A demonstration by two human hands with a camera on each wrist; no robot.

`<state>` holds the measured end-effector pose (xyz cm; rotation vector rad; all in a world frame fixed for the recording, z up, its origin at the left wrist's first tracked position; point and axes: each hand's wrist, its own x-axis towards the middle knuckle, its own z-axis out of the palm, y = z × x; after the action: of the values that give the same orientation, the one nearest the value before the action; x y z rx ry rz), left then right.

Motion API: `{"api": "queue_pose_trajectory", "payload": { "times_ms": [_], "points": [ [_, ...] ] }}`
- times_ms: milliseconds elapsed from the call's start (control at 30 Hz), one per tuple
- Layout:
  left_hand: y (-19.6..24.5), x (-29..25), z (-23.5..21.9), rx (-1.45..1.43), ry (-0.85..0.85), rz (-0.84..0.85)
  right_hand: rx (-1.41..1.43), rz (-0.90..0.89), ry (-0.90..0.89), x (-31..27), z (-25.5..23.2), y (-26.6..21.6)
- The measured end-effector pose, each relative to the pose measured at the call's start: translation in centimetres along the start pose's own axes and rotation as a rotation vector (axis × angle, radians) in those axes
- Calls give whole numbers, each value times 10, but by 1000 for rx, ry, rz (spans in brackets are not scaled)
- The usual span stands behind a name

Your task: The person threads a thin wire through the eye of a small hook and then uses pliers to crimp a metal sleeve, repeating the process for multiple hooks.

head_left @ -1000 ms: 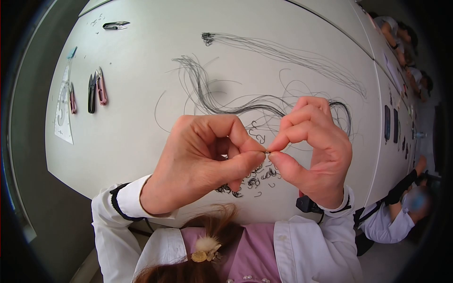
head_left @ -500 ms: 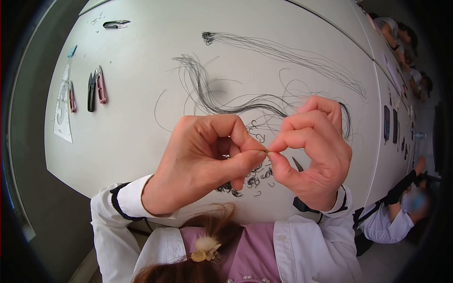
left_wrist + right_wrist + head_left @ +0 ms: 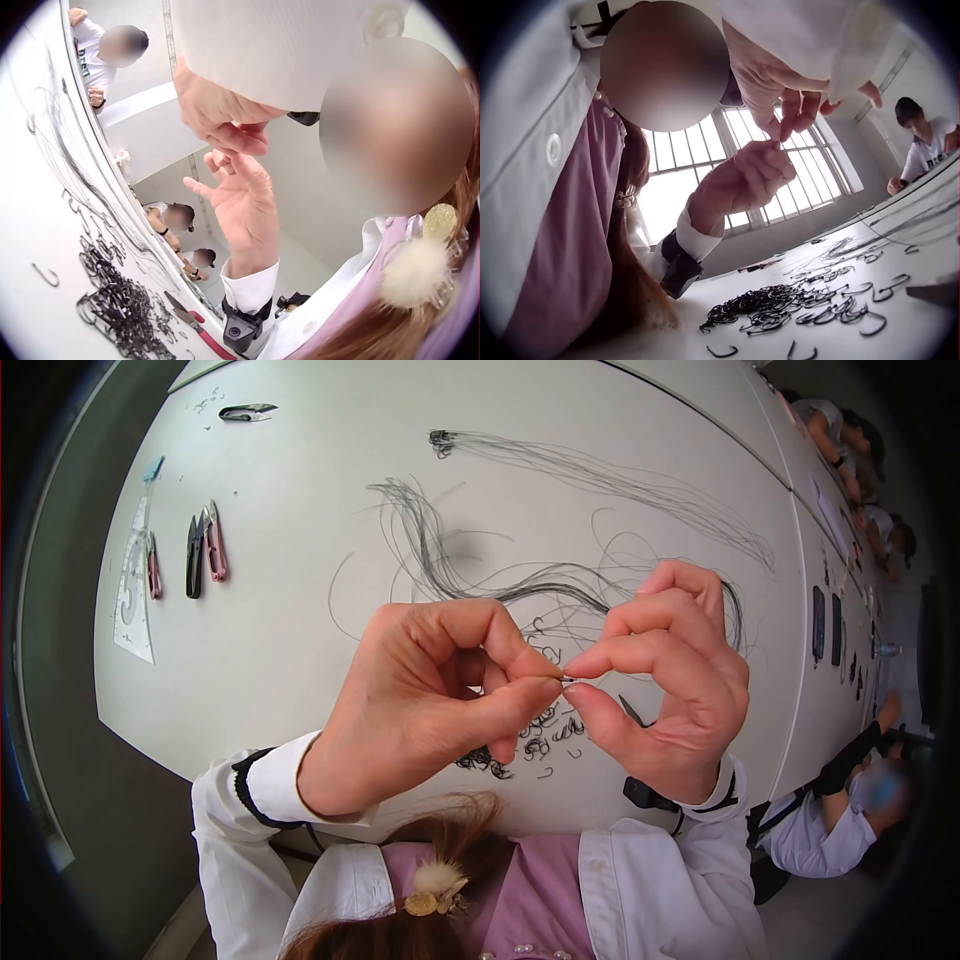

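In the head view my left hand [image 3: 425, 700] pinches a tiny dark fishhook [image 3: 567, 680] between thumb and forefinger, most of it hidden by the fingertips. From the other side, the thumb and forefinger of my right hand [image 3: 670, 680] close about its protruding end, with a narrow gap showing between those fingertips. Both hands are raised over the table, tip to tip. Below them lies a pile of loose black fishhooks [image 3: 757, 304], spread out toward its edges. A bundle of dark fishing lines [image 3: 520, 588] curves across the table just beyond the hands.
A second bundle of lines [image 3: 600, 475] with hooks at one end lies farther off. Red-handled scissors [image 3: 196, 322] are beside the pile. Thread snips [image 3: 215, 545] and a clear set square [image 3: 133, 595] lie at the left. Other people sit along the right side.
My right thumb and forefinger have parted slightly around the end of the fishhook. The right hand shifted a little, uncovering a scissor blade. My left hand has kept its place.
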<state>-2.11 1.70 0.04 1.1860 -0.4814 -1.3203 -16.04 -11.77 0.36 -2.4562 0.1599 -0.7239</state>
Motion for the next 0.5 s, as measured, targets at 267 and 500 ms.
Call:
{"api": "queue_pose_trajectory", "payload": {
  "times_ms": [267, 500],
  "points": [
    [-2, 0, 0, 26, -16, 24, -16, -6, 7, -2, 5, 2],
    [0, 0, 1, 22, 3, 47, 33, 30, 18, 0, 1, 2]
  ]
}}
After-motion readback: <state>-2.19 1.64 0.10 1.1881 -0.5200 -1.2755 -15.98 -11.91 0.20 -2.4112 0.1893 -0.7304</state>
